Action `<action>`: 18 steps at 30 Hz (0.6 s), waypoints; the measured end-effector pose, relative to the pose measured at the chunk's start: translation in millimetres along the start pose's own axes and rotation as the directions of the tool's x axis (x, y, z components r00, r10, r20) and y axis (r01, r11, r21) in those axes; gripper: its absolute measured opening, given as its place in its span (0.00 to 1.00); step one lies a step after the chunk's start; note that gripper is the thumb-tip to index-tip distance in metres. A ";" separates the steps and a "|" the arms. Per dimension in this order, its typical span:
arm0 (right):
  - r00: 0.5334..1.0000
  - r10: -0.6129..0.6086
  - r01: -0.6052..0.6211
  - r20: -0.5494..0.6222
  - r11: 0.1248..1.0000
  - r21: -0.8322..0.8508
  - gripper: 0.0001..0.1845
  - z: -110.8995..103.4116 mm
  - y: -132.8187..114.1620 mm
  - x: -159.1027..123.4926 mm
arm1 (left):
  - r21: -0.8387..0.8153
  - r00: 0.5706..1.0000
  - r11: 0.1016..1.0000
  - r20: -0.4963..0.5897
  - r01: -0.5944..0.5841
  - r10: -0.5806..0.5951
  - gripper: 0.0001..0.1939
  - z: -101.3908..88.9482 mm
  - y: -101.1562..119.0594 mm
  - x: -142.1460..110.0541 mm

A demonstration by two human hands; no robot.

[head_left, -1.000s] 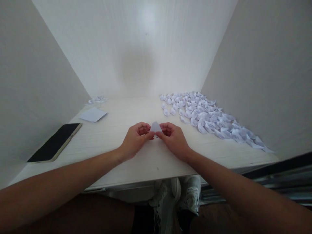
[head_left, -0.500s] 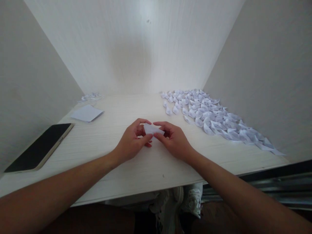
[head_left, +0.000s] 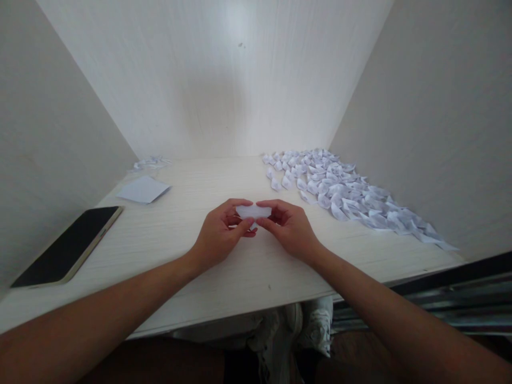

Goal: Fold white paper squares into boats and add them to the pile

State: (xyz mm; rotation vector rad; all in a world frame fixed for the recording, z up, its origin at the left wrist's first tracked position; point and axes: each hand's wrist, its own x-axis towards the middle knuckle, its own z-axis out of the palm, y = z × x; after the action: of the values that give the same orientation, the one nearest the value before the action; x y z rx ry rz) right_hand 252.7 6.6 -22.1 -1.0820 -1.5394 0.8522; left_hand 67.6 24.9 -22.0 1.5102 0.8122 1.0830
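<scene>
A small piece of folded white paper (head_left: 254, 211) is held just above the front middle of the table. My left hand (head_left: 224, 226) pinches its left half, thumb below and index finger along the top edge. On the other side, my right hand (head_left: 288, 226) grips the right half in the same way, and the two thumb tips nearly meet. A lower corner of the paper shows under the thumbs. Part of the paper is hidden behind the fingers.
Many small folded paper boats (head_left: 340, 186) lie heaped along the right wall. On the left are a stack of white paper sheets (head_left: 144, 189), some thin paper scraps (head_left: 150, 162) and a dark-screened phone (head_left: 68, 248). Pale walls enclose the white table (head_left: 200, 181) at the back and sides.
The folded paper has turned from a slant to nearly level, its upper edge now straight between my fingers. Both hands keep their pinch. The camera view has shifted slightly.
</scene>
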 end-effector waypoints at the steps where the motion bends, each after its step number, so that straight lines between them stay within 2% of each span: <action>1: 1.000 0.004 -0.004 -0.008 1.000 0.021 0.15 -0.2 0.2 0.4 | -0.005 1.000 1.000 -0.014 -0.003 0.003 0.20 0.4 -0.1 -0.1; 5: 0.999 0.028 -0.025 -0.044 0.998 0.064 0.15 -2.2 -0.3 2.2 | -0.019 0.998 1.000 -0.060 -0.007 0.006 0.23 2.2 1.4 -0.2; 9: 0.997 0.062 -0.056 -0.055 0.993 0.105 0.15 -4.4 -1.4 2.7 | -0.044 0.993 0.998 -0.111 0.038 -0.043 0.24 4.8 4.6 0.4; 14: 0.996 0.061 -0.055 -0.065 0.994 0.097 0.13 -4.3 -1.3 1.5 | -0.094 0.985 0.995 -0.165 0.037 -0.052 0.22 8.2 6.5 1.2; 18: 0.997 0.038 -0.033 -0.073 0.997 0.076 0.15 -2.9 -2.2 1.0 | -0.091 0.984 0.996 -0.175 0.005 -0.021 0.19 8.6 6.8 0.8</action>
State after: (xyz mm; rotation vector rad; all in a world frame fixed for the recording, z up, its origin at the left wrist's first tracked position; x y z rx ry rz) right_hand 255.1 6.7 -19.1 -1.0779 -1.4198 0.8774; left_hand 75.6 21.1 -15.4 1.3453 0.8808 1.2402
